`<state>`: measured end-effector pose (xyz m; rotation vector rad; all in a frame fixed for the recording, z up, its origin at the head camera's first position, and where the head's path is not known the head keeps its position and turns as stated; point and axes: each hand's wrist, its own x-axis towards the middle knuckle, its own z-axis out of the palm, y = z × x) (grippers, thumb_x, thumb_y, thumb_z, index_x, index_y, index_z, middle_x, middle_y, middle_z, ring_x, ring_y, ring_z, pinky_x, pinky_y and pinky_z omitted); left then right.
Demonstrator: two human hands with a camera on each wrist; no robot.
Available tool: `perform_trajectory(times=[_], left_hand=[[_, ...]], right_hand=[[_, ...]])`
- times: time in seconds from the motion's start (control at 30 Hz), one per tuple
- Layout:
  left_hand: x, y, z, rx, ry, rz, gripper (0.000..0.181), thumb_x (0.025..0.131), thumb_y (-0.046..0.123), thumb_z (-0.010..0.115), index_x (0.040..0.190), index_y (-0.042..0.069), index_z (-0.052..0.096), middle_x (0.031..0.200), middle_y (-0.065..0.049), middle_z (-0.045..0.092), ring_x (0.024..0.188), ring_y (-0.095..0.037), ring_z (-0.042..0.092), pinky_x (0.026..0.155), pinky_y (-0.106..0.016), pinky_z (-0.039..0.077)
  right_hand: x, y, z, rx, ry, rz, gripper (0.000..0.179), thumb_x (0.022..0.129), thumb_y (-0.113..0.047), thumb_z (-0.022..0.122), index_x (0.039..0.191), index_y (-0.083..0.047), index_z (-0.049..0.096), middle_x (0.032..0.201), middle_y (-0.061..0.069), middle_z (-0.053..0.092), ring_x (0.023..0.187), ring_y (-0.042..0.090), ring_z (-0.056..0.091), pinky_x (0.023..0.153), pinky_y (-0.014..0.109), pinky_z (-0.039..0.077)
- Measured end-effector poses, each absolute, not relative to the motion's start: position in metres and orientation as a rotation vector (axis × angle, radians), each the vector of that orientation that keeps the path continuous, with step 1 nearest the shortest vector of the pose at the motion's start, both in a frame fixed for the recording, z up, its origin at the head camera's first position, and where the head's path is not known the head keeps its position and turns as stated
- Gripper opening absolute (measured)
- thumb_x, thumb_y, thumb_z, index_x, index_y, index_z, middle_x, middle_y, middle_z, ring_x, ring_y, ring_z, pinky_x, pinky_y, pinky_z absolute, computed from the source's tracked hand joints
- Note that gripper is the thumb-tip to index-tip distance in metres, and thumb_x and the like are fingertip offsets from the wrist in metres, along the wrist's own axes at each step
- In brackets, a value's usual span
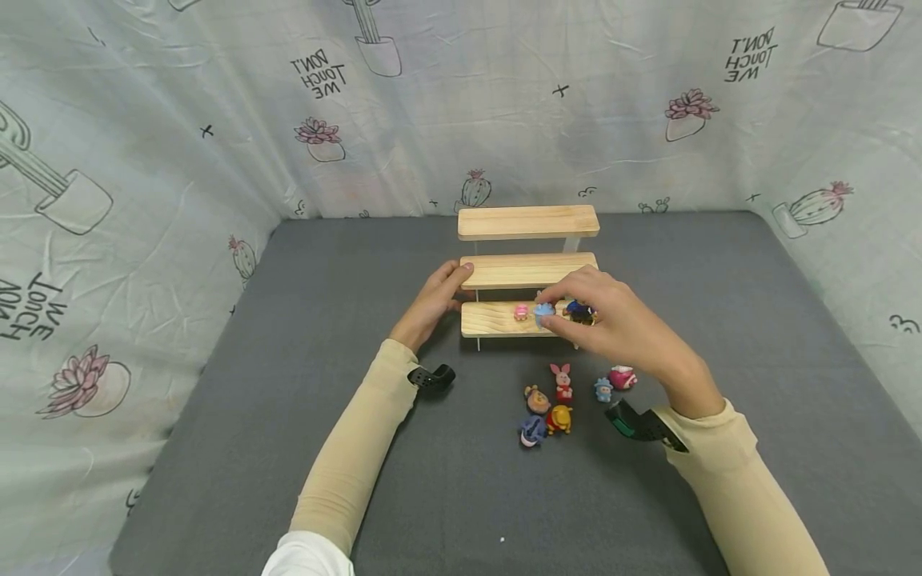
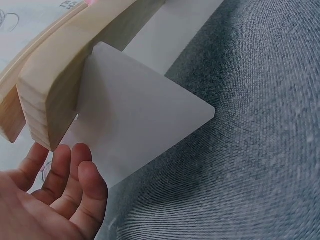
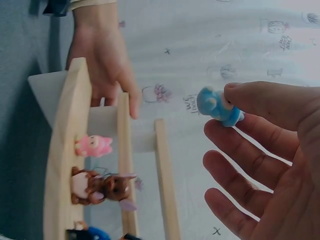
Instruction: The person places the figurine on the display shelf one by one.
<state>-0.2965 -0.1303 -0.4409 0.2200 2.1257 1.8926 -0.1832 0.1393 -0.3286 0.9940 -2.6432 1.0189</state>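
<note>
A three-tier wooden display shelf (image 1: 497, 320) stands on clear side panels (image 2: 145, 100). My left hand (image 1: 430, 302) grips the left end of its middle board, thumb on top and fingers below. My right hand (image 1: 612, 316) pinches a small light-blue figurine (image 3: 220, 106) between thumb and forefinger, raised over the lowest board; the other fingers are spread. Along that board stand a pink figurine (image 3: 94, 145), a brown big-eared figurine (image 3: 100, 187) and a dark-blue figurine (image 3: 95, 233), the last only partly visible in the right wrist view.
In front of the shelf, on the grey cloth (image 1: 432, 496), lie a pink long-eared figurine (image 1: 563, 384), a tan one (image 1: 536, 400), a yellow bear (image 1: 559, 419), a blue-purple donkey (image 1: 533, 431), a light-blue one (image 1: 603, 390) and a pink one (image 1: 623, 377). A printed curtain (image 1: 432, 104) hangs behind.
</note>
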Motion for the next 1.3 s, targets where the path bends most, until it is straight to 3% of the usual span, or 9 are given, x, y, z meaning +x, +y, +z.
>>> perform_trajectory(times=[0.2, 0.5, 0.83, 1.1, 1.3], left_hand=[[-0.297, -0.131, -0.441, 0.229, 2.119, 1.893, 0.050, 0.101, 0.054, 0.050, 0.127, 0.012, 0.056, 0.116, -0.008, 0.061, 0.102, -0.020, 0.060, 0.076, -0.032, 0.050], [-0.298, -0.131, -0.442, 0.227, 2.113, 1.899, 0.051, 0.101, 0.054, 0.051, 0.130, 0.013, 0.056, 0.116, -0.007, 0.061, 0.104, -0.021, 0.059, 0.076, -0.032, 0.049], [-0.297, -0.132, -0.443, 0.227, 2.111, 1.895, 0.051, 0.101, 0.055, 0.051, 0.130, 0.013, 0.055, 0.115, -0.006, 0.059, 0.112, -0.031, 0.055, 0.077, -0.033, 0.048], [-0.297, -0.131, -0.442, 0.217, 2.100, 1.889, 0.049, 0.101, 0.054, 0.050, 0.125, 0.012, 0.055, 0.112, -0.005, 0.059, 0.102, -0.020, 0.056, 0.076, -0.033, 0.048], [-0.297, -0.132, -0.444, 0.207, 2.124, 1.877, 0.053, 0.101, 0.056, 0.049, 0.129, 0.012, 0.055, 0.114, -0.006, 0.060, 0.101, -0.018, 0.057, 0.076, -0.032, 0.048]], right_hand=[[-0.190, 0.131, -0.322, 1.014, -2.649, 1.013, 0.020, 0.094, -0.017, 0.074, 0.114, -0.014, 0.073, 0.100, -0.005, 0.066, 0.096, 0.013, 0.053, 0.078, 0.032, 0.041], [-0.197, 0.124, -0.316, 1.048, -2.592, 1.051, 0.025, 0.092, -0.013, 0.075, 0.116, -0.011, 0.072, 0.110, 0.001, 0.071, 0.105, 0.022, 0.061, 0.093, 0.043, 0.040], [-0.201, 0.117, -0.315, 0.959, -2.597, 1.066, 0.022, 0.091, -0.014, 0.076, 0.113, -0.012, 0.072, 0.107, 0.002, 0.070, 0.105, 0.019, 0.057, 0.089, 0.045, 0.042], [-0.209, 0.108, -0.320, 0.936, -2.608, 0.941, 0.024, 0.091, -0.018, 0.077, 0.113, -0.011, 0.073, 0.107, 0.003, 0.073, 0.106, 0.022, 0.057, 0.097, 0.048, 0.039], [-0.215, 0.101, -0.327, 0.880, -2.610, 0.831, 0.023, 0.090, -0.019, 0.078, 0.111, -0.010, 0.073, 0.106, 0.005, 0.075, 0.106, 0.025, 0.058, 0.108, 0.051, 0.032]])
